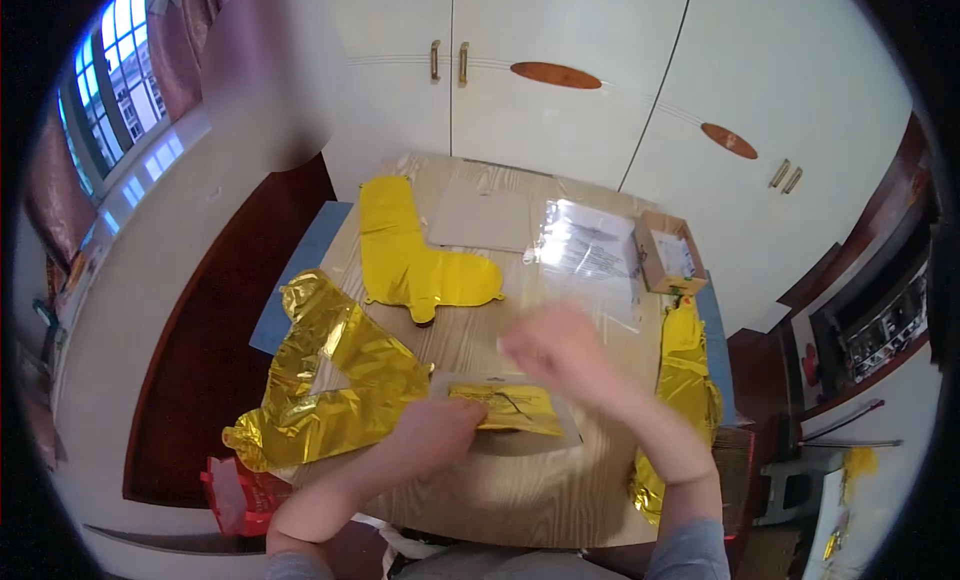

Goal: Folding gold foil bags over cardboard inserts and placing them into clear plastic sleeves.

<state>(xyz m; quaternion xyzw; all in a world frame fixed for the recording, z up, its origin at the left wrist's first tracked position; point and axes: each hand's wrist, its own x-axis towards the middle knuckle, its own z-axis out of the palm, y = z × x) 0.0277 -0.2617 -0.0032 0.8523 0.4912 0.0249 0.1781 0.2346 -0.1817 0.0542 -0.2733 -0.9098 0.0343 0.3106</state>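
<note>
A clear plastic packet (570, 435) with a folded yellow foil balloon (520, 405) inside lies near the table's front middle. My left hand (445, 428) grips its left side, fingers bent over the edge. Above and to the right of the packet, my right hand (560, 350) is raised and blurred by motion. Its fingers look curled together, and a small pale spot shows at the fingertips; what it is I cannot make out. Left of my left hand lies a shiny gold foil balloon (300, 395), flat and creased. Beyond it rests a flat yellow L-shaped foil balloon (395, 255).
On the wooden table (560, 500) lie a beige flat sheet (480, 220) and clear plastic sleeves (590, 255). A small open cardboard box (670, 255) stands at the far right, with another gold foil balloon (685, 380) along the right edge. A red bag (240, 495) sits lower left.
</note>
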